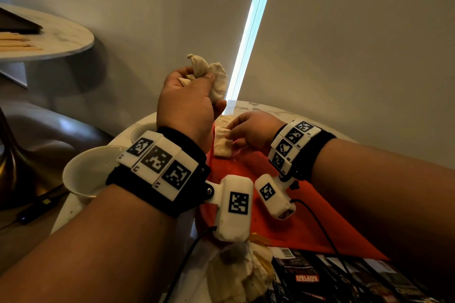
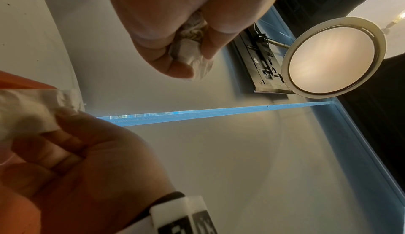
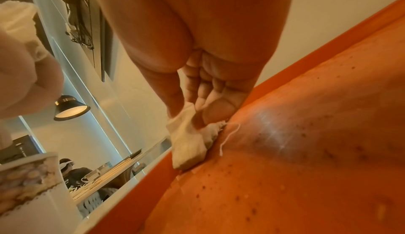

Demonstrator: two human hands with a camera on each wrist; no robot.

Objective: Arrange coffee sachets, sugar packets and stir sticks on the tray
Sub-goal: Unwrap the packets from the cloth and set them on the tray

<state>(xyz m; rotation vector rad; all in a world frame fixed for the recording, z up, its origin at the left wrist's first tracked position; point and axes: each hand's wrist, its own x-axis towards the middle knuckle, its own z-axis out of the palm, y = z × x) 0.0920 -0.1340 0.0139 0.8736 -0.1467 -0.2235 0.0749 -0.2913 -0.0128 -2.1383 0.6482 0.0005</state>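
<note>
My left hand (image 1: 197, 79) is raised above the table's far edge and grips a bunch of crumpled cream paper sachets (image 1: 216, 79). In the left wrist view the left hand (image 2: 186, 56) is closed tight round the bunch (image 2: 192, 59). My right hand (image 1: 230, 133) pinches one more cream sachet (image 1: 222, 147) between thumb and fingers. That sachet (image 3: 188, 144) lies on the far end of the orange tray (image 1: 295, 216), with a loose white thread (image 3: 228, 137) beside it. The tray floor (image 3: 306, 151) is speckled with dark crumbs.
Two white cups (image 1: 83, 174) stand left of the tray. A heap of cream sachets (image 1: 236, 275) and black Kopiko coffee sachets (image 1: 320, 278) lie at the near edge. Wooden stir sticks (image 1: 14, 42) lie on another round table at far left.
</note>
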